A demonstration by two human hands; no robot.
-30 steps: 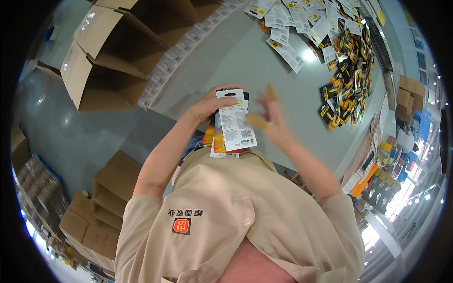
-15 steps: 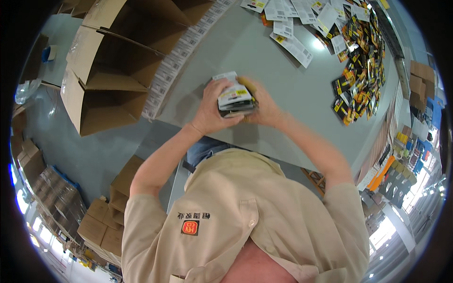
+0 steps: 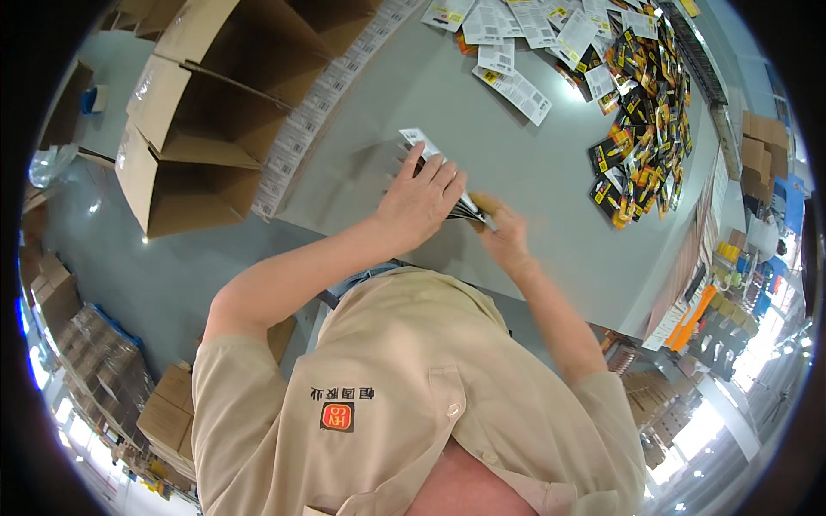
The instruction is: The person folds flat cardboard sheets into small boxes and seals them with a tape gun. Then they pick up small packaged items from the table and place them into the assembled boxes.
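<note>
Between my hands, just above the table near its front edge, is a stack of blister cards (image 3: 416,138), white backs up and dark edges below. My left hand (image 3: 420,199) lies over the top of the stack, its fingers bent across the cards. At the stack's right end my right hand (image 3: 503,234) grips the cards between thumb and fingers. Something yellowish covers a fingertip of that hand, slightly blurred. Far right on the table spreads a heap of loose blister cards (image 3: 641,112), black, orange and yellow, with several white-backed ones (image 3: 514,93) toward the far middle.
A grey table (image 3: 361,163) lies before me. Along its left side runs a row of white printed cartons (image 3: 303,120). Beyond these stand open brown cardboard boxes (image 3: 202,185). A dark rail (image 3: 695,60) borders the table at far right. Stacked boxes (image 3: 103,353) stand lower left.
The stack has turned from facing me to a slanted position. My left hand has shifted from its left side to over its top, while my right hand has moved lower, to its right end.
</note>
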